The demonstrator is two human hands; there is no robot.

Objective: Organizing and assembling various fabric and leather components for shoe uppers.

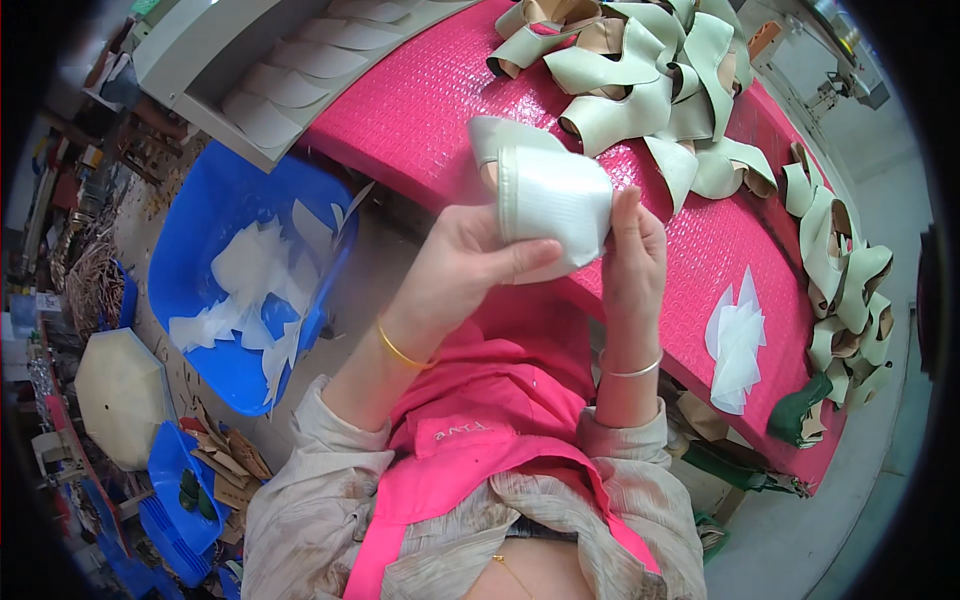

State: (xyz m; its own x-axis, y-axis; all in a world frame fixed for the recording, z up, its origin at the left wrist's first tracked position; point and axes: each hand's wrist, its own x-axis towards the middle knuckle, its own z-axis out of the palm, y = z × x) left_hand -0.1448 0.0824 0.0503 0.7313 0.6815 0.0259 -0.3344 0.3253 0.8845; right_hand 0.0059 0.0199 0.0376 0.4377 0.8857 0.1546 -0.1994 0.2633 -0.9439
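Note:
In front of me, above the near edge of the pink table (pixel 420 120), I hold a pale green shoe upper (pixel 490 135) with a white, cupped piece (pixel 555 195) showing on its near side. My left hand (pixel 480 245) grips its lower left, thumb laid across the white piece. At the right edge, my right hand (pixel 638 235) pinches it between thumb and fingers. On the table to the right lies a small stack of thin white pointed pieces (pixel 738 340). Many similar pale green shoe uppers (pixel 640 100) are heaped at the far side.
A grey machine (pixel 215 60) with white curved pieces (pixel 290 85) on its ledge stands at the far left. Below it, a blue tub (pixel 185 230) holds more white pieces. More uppers (pixel 840 270) line the table's right side, near a dark green piece (pixel 795 410). A round stool (pixel 120 400) stands left.

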